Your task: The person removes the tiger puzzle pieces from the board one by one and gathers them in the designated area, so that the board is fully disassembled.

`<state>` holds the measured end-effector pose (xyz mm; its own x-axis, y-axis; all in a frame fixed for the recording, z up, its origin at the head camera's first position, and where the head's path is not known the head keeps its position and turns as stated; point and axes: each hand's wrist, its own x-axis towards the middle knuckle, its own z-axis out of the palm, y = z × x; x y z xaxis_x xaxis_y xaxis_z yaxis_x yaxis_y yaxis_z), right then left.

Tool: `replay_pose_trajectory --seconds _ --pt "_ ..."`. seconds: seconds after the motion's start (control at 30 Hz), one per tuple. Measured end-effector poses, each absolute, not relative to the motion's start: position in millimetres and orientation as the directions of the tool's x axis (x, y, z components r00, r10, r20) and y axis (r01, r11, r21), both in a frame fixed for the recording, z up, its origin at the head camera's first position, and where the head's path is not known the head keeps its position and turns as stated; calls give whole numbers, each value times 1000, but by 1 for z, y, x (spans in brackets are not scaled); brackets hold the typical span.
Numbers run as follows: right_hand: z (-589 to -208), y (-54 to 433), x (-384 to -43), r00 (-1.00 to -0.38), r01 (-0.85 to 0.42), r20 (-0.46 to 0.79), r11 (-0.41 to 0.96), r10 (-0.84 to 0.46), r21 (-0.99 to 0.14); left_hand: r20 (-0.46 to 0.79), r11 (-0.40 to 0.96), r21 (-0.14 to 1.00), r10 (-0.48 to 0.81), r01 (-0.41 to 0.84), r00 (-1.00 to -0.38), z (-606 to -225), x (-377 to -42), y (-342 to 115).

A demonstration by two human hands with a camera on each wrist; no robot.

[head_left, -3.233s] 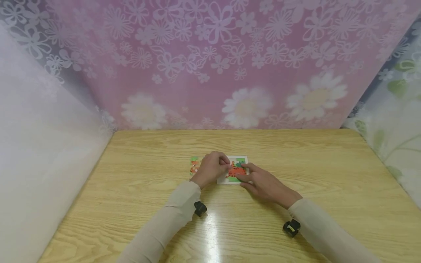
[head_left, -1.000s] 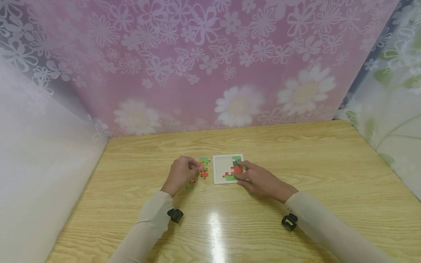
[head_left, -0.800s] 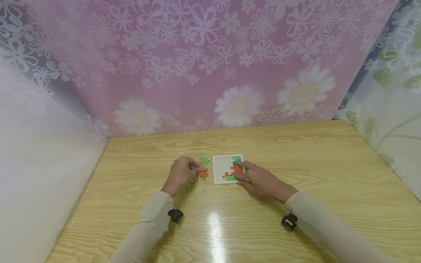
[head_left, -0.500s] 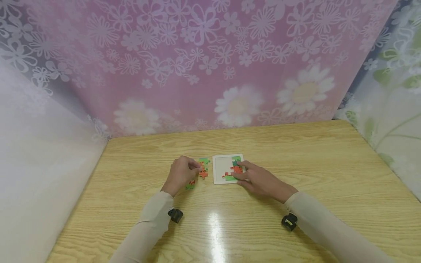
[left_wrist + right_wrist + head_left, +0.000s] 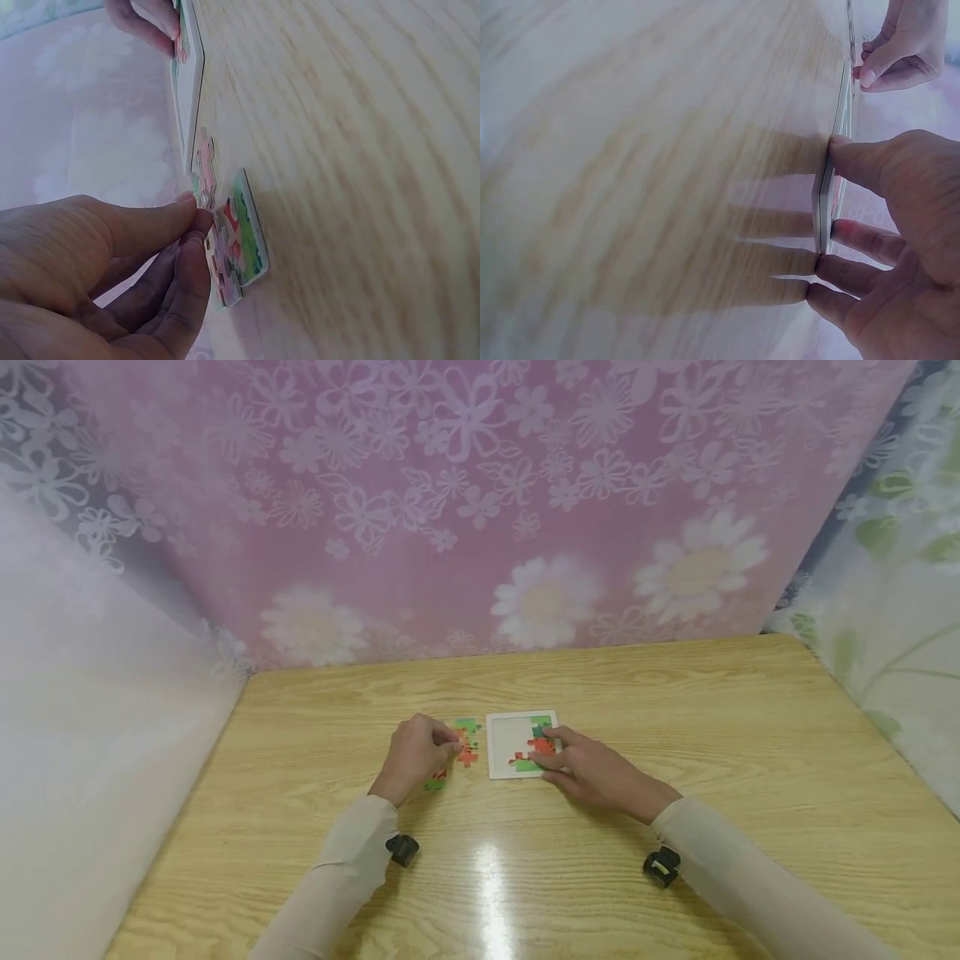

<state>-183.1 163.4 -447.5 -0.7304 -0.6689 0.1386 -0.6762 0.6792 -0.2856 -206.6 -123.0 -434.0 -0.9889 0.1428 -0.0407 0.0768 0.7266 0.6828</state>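
Left wrist | left hand (image 5: pixel 101 244): narrow grip pinching puzzle piece (image 5: pixel 220 262) | mostly hidden

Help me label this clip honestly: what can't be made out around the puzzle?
Left hand, head view: its own fingers hide whether it pinches anything.
Loose pieces, left wrist view: overlapping and seen nearly edge-on, so their count is unclear.
Puzzle frame, head view: the right hand covers part of its right side.
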Motion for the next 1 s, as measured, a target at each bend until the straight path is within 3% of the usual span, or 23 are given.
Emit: replay_pose_trajectory --seconds 0.27,0.8,1.0 --pt "-446 158 -187 -723 -682 131 671 -678 -289 -46 687 723 153 73 -987 -429 -202 -124" --pt "-446 156 -186 -719 -688 165 659 -675 -303 1 713 656 328 248 -945 -426 -201 -89" --pt "-450 161 -184 -703 -708 196 646 -684 -284 -35 716 651 361 253 -932 -433 -201 -74"
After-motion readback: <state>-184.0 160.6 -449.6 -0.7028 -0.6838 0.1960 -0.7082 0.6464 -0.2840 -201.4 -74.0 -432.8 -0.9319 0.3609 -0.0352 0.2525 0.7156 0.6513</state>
